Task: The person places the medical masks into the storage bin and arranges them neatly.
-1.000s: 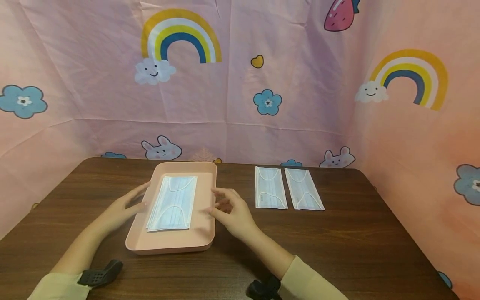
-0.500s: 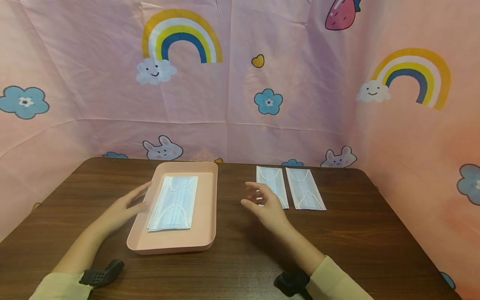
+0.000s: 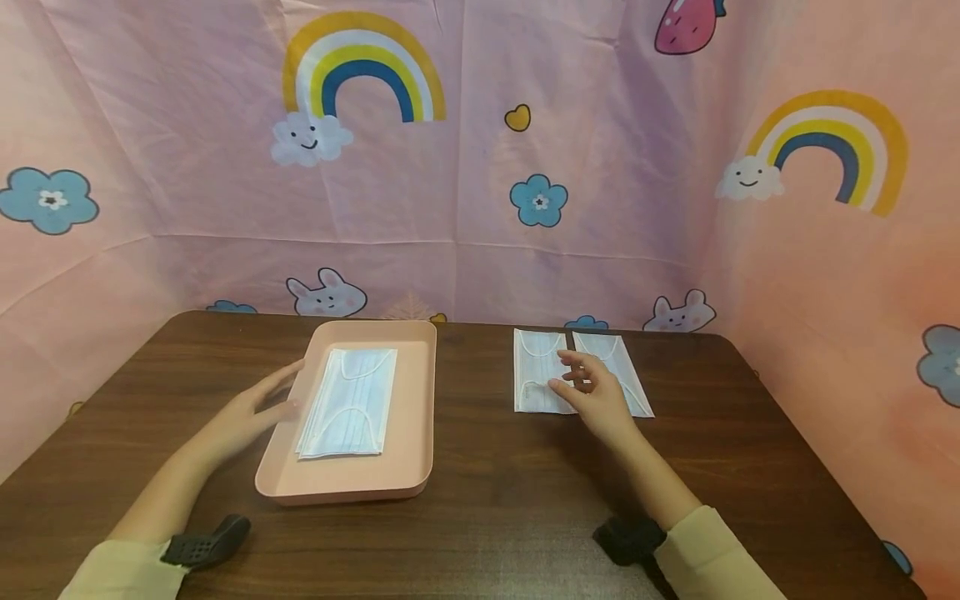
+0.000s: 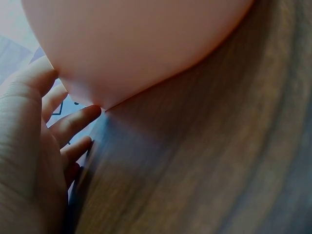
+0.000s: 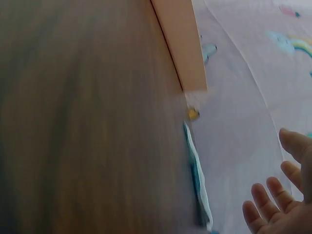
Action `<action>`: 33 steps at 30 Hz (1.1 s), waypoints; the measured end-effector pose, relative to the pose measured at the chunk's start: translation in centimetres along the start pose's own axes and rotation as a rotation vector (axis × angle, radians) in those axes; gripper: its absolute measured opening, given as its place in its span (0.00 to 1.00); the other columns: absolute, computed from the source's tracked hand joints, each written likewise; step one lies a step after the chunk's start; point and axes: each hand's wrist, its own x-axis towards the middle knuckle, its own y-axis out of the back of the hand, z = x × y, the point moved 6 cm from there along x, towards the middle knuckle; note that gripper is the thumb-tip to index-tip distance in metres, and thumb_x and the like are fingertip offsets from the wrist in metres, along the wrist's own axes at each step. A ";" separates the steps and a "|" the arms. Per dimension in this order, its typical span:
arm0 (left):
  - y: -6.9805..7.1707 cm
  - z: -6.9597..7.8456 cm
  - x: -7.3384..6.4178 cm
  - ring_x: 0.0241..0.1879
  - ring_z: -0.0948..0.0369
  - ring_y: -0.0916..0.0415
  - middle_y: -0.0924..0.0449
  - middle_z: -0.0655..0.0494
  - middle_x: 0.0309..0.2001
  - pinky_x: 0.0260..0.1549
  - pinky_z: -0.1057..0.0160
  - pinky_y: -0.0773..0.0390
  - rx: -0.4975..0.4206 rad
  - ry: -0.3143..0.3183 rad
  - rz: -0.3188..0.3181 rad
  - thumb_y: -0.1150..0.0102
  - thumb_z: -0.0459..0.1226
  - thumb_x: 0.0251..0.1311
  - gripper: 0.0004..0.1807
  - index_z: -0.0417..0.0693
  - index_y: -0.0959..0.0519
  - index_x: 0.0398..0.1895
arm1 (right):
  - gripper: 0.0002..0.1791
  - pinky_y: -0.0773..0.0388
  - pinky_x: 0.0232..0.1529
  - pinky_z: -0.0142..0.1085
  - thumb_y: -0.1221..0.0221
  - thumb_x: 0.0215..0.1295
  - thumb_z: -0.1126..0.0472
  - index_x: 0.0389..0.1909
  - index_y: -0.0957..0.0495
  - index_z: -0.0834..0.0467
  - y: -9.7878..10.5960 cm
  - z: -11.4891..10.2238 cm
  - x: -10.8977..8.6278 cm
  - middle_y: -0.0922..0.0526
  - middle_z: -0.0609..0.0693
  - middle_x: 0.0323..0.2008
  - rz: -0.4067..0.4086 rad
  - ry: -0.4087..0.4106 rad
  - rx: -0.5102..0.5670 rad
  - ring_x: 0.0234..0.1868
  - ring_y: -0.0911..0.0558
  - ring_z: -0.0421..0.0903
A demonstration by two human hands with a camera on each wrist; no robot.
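Note:
A pink tray [image 3: 411, 392] stands on the left half of the table, holding a small stack of pale blue face masks [image 3: 348, 404] with white ear loops. My left hand [image 3: 238, 427] rests at the tray's left side; in the left wrist view its thumb and fingertips meet the tray's edge [image 4: 122, 44]. Right of the tray, two mask piles lie side by side, the left face masks [image 3: 534, 360] and the right face masks [image 3: 628, 379]. Over them hovers my right hand [image 3: 606, 410], fingers loosely bent and holding nothing, covering part of both.
The dark wooden table [image 3: 480, 533] carries all of this. Behind and beside it hangs a pink cloth [image 3: 480, 275] printed with rainbows, flowers and rabbits. A black strap device sits on each wrist.
My right hand has left the tray's right side and travelled right until it is over the face masks on the table. The left hand and the tray have stayed put.

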 end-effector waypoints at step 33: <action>0.0 0.2 -0.1 0.65 0.31 0.48 0.48 0.33 0.70 0.54 0.28 0.45 -0.001 -0.001 -0.002 0.45 0.46 0.66 0.39 0.50 0.49 0.76 | 0.32 0.28 0.50 0.52 0.40 0.66 0.51 0.64 0.33 0.65 8.4 8.7 1.0 0.29 0.66 0.57 0.057 -0.214 -0.223 0.55 0.28 0.61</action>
